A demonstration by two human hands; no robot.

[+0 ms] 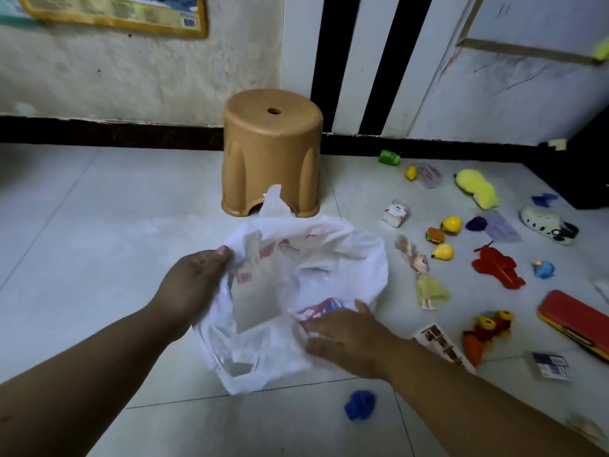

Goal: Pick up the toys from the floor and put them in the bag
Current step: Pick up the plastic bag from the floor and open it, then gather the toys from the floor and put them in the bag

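White plastic bag point(329, 245) lies crumpled on the tiled floor point(99, 225), mouth open upward, just in front of a tan plastic stool point(270, 150) by the wall. L hand point(194, 278) has the bag's left rim: thumb on top, fingers curled under the plastic, gripping it. R hand point(342, 338) rests on the near-right rim. Its fingers point(316, 328) look fairly straight but are blurred, so can't tell if they pinch the plastic or only press it. Sth pink & blue shows inside the bag, right by the R hand.

Toys are spread on the floor to the right, none touching the bag. The doll point(425, 275) is nearest. Beyond it are 2 toy burgers point(435, 235), a yellow fruit point(443, 251) & a red plane point(497, 267). Yellow plush point(478, 188) lies further back. Carrot toy point(484, 331) lies near the R forearm, red case point(573, 318) at the right edge. Blue lump point(360, 405) sits on the floor just below the bag.
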